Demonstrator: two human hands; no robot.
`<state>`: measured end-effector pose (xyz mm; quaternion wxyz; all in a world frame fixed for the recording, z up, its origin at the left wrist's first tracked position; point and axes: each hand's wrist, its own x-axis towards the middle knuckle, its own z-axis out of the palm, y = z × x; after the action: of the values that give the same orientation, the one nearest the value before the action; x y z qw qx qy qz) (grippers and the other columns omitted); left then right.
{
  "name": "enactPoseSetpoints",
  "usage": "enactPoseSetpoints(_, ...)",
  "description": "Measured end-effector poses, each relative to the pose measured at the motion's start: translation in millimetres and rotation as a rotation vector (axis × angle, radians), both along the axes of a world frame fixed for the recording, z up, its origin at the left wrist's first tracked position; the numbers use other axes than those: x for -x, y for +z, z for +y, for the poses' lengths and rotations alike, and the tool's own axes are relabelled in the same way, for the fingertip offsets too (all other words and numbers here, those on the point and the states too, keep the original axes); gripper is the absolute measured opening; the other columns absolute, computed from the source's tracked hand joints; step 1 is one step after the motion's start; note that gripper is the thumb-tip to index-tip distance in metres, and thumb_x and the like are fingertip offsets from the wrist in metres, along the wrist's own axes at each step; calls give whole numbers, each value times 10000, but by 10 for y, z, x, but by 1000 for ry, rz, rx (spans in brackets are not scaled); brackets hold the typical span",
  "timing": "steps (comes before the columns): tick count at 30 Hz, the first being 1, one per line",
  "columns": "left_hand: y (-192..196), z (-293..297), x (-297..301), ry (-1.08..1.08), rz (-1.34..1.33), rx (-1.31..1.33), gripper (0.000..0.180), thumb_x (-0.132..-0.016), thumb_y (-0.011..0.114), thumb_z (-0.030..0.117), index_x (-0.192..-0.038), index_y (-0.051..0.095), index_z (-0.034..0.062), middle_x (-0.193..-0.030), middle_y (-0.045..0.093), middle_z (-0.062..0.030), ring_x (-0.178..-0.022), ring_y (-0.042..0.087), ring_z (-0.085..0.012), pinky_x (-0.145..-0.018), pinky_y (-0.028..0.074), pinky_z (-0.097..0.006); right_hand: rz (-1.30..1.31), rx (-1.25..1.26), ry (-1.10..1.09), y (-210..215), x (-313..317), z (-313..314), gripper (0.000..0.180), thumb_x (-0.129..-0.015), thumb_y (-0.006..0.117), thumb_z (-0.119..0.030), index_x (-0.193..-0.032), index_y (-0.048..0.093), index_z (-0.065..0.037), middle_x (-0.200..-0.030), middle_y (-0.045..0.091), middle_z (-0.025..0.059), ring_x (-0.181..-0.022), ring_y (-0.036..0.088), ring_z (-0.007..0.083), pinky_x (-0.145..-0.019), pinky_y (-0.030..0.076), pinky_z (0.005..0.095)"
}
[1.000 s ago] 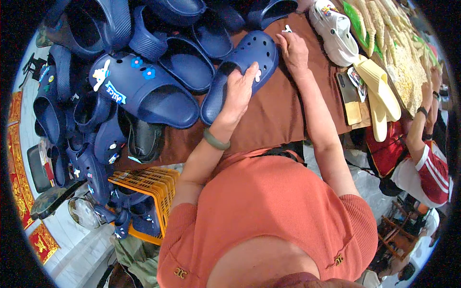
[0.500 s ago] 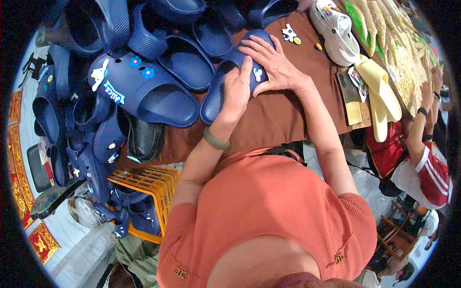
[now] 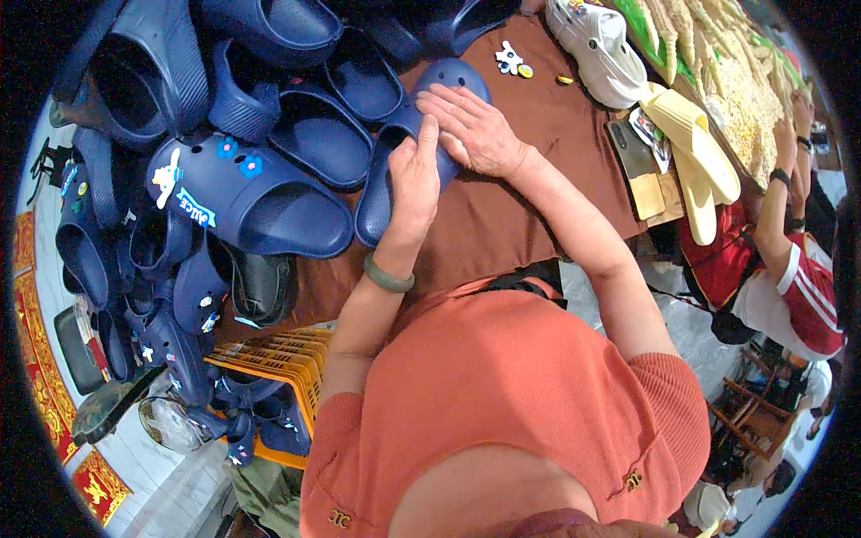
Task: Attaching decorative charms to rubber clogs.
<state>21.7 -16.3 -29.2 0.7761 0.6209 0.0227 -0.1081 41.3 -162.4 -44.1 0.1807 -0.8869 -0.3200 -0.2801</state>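
Observation:
A navy blue foam clog (image 3: 374,193) lies at the centre of the brown cloth, its toe pointing away from me. My left hand (image 3: 414,179) grips its upper, fingers inside the foot opening and thumb on top. Flat across the front of the clog rests my right hand (image 3: 475,133), fingers stretched and side by side, covering part of the upper. Whatever lies under that palm is hidden. Just beyond are a white puppy-shaped shoe charm (image 3: 508,57) and a small yellow-and-black charm (image 3: 564,80), lying loose on the cloth.
Many navy clogs crowd the left, among them a large one with flower charms (image 3: 251,193). A white clog (image 3: 596,52), yellow slides (image 3: 695,157) and a phone (image 3: 635,160) lie right. An orange crate (image 3: 296,354) stands below left. Another person's arm (image 3: 773,206) reaches in at right.
My right hand has gone from spread fingers to fingers held together on the clog, covering the small charm seen there before. The whole view has shifted slightly.

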Motion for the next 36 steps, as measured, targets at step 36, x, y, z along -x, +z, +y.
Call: enactPoseSetpoints(36, -39, -9, 0, -108, 18, 185, 363, -922, 575, 232, -1154, 562, -47, -1101, 594, -70, -964, 551, -117, -862, 441, -261, -1, 62, -972, -357, -282, -1124, 205, -831, 593, -255, -934, 586, -77, -989, 523, 145, -933, 482, 343, -755, 403, 480)
